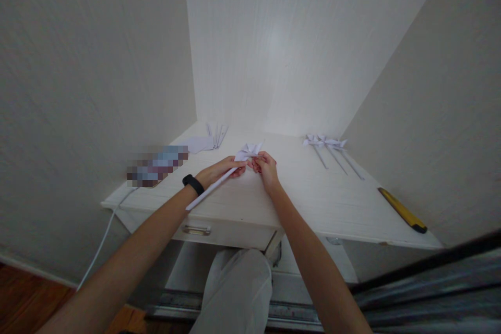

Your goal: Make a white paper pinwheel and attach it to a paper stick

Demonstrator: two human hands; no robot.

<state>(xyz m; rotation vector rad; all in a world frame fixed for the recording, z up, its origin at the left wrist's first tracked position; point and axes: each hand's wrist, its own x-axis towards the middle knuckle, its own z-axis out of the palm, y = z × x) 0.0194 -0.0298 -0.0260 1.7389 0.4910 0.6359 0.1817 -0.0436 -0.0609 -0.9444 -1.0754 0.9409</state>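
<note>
My left hand (219,171), with a black band on its wrist, is closed on the upper end of a rolled white paper stick (207,191) that slants down to the left over the white desk (313,203). At the stick's top sits a folded white paper pinwheel (249,151). My right hand (266,166) pinches the pinwheel's lower edge with its fingers pressed together. Both hands meet above the middle of the desk.
Three finished paper pinwheels on sticks (331,150) lie at the back right. Spare paper sticks and sheets (211,138) lie at the back left. A yellow utility knife (402,211) rests by the right wall. A blurred object with a white cable (102,242) sits at the left edge.
</note>
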